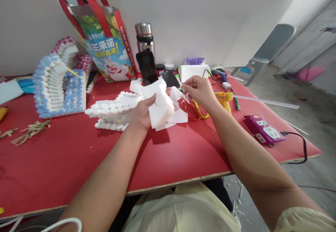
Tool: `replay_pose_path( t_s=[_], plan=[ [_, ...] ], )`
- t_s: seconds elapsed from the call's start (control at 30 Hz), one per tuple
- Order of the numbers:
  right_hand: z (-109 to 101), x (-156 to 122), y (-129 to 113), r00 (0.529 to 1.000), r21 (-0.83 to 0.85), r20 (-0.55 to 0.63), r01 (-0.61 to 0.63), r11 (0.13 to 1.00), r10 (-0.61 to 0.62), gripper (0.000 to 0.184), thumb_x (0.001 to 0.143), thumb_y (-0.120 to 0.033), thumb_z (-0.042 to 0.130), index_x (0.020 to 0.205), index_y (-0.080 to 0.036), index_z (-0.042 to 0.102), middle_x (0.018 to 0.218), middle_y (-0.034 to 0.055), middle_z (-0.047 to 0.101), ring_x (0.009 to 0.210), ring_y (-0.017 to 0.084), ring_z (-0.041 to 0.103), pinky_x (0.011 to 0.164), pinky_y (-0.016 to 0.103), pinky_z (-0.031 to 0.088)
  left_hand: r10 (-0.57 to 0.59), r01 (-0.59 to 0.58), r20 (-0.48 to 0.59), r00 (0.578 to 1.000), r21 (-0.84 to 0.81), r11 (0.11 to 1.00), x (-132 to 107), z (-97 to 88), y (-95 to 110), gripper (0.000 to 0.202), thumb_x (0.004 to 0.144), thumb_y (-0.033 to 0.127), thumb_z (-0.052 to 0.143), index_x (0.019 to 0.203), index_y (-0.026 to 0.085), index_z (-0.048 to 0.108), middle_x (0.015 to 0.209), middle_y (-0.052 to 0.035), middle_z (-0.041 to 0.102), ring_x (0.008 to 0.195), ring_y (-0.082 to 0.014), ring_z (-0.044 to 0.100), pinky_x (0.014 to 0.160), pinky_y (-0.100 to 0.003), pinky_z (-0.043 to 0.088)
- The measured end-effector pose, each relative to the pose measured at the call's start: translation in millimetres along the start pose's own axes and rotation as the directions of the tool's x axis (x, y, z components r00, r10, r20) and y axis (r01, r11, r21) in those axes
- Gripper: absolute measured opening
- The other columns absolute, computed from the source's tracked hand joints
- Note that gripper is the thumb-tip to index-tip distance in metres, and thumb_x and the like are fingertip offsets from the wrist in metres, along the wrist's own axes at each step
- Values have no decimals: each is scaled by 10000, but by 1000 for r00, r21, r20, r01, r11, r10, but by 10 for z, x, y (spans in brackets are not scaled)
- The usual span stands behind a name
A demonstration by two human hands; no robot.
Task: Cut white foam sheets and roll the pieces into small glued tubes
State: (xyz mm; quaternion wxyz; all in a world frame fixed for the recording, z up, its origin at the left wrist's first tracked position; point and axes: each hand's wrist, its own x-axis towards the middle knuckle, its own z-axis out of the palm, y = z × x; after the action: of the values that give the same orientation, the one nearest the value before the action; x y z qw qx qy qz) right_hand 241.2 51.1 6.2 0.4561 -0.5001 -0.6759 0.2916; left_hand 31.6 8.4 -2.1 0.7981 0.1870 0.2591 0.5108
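My left hand [144,114] is closed round a white folded sheet or thin stack of paper [160,109], held above the red table. Its right edge is blurred. To the right of it, my right hand [200,89] has its thumb and fingers pinched together; what sits between them is too small to make out. Below my right hand lie scissors with red and yellow handles [201,112], partly covered by white paper pieces [180,114]. Left of my left hand stands a white object built of rounded pieces [112,109].
A yellow glue gun [224,100] with a long clear glue stick [265,101] lies at right, near a purple power socket [264,130]. Behind are a phone [171,79], a steel flask [144,30] and a printed bag [110,56]. A blue-and-white structure [49,88] stands left.
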Motion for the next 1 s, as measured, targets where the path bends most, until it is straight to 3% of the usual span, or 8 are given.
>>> replay_pose_path(
  t_s=[0.13,0.43,0.53,0.63,0.73,0.83,0.9,1.0],
  plan=[
    [-69,79,207,995,-223,99,45,974,-23,236,661,-85,590,860,-188,665,814,37,697,748,202,646,675,334,503,38,-40,-33,999,-79,996,-33,-11,164,530,987,104,363,1501,175,471,1046,-58,783,751,-138,757,714,-207,609],
    [-67,-15,121,931,-320,334,261,911,-150,761,609,-13,562,1317,-293,573,1443,106,484,1312,342,477,1012,506,480,48,-51,-29,998,-103,993,-57,50,106,508,1021,174,376,1525,153,437,1043,-71,780,754,-140,752,703,-208,596],
    [16,-53,92,904,-388,352,378,841,-244,623,685,-39,601,1252,-295,640,1551,85,415,1416,380,354,1084,595,383,57,-59,-18,998,-94,994,-49,39,94,502,1024,179,377,1521,156,443,1022,-72,784,768,-149,755,728,-223,596],
    [96,-44,134,888,-381,288,449,808,-358,178,832,-149,610,943,-238,718,1413,93,575,1360,355,427,1083,565,373,24,-24,1,1000,-73,997,-48,20,92,484,1025,210,403,1501,150,470,970,-62,789,736,-157,750,770,-255,599],
    [94,17,191,952,-257,-20,291,921,-307,288,959,-323,551,700,-208,600,885,68,678,954,238,619,899,401,495,15,-15,-1,1000,-28,999,-34,4,78,466,1006,206,452,1457,105,513,952,-79,787,759,-179,751,845,-308,601],
    [36,78,186,960,54,-279,54,997,-36,434,954,-434,576,595,-215,464,571,-18,438,590,143,504,600,278,475,85,-78,-109,990,70,995,7,-6,28,449,964,177,523,1394,56,559,1024,-145,777,856,-239,757,933,-402,585],
    [10,83,122,960,339,-224,-84,937,167,397,940,-424,602,620,-210,505,562,-28,432,506,121,454,487,257,446,140,-109,-237,961,139,984,41,-12,-24,452,929,158,580,1367,46,575,1031,-171,773,874,-274,756,967,-469,567],
    [31,17,-34,937,615,108,-325,718,331,209,920,-320,627,765,-180,629,634,6,567,502,131,519,461,273,516,120,-83,-254,960,150,985,84,-20,-110,463,922,159,597,1367,39,568,1047,-190,769,888,-298,755,987,-520,545]
  ],
)
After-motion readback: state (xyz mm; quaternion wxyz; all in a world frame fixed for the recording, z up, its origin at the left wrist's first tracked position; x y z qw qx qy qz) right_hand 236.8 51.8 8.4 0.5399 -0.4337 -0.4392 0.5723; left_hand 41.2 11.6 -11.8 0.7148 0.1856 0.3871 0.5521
